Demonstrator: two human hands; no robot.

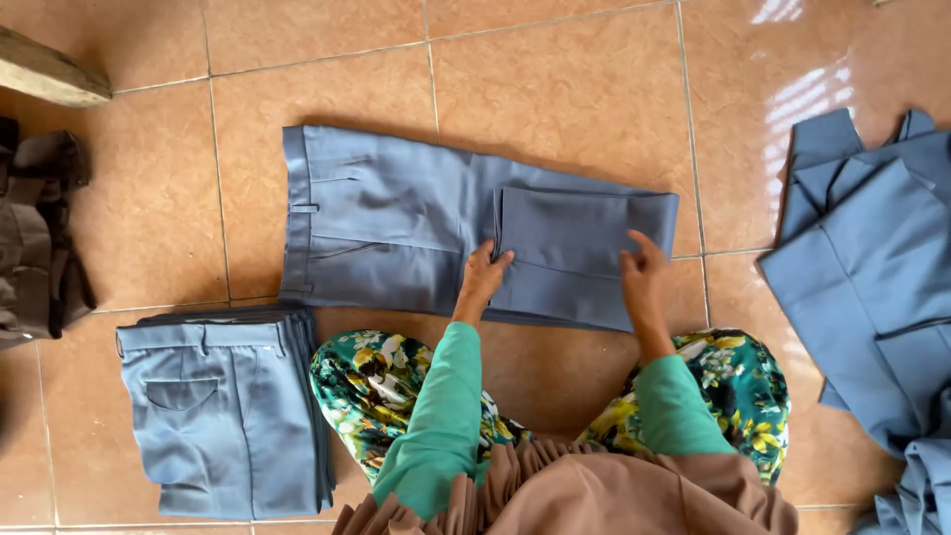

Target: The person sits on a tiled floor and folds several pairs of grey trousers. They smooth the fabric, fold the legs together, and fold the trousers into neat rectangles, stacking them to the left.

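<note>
A pair of blue-grey trousers (396, 218) lies flat on the tiled floor in front of me, waistband to the left. Its leg end (584, 233) is folded back over itself on the right. My left hand (482, 277) rests on the left edge of that folded part, fingers pinching the cloth. My right hand (644, 277) presses down on the folded part near its right end. Both sleeves are green.
A stack of folded blue-grey trousers (223, 416) sits at the lower left. Unfolded blue-grey trousers (872, 267) are heaped at the right. Dark brown clothing (35, 238) lies at the far left, below a wooden beam (50, 69). My knees in floral cloth (376, 381) are near the trousers.
</note>
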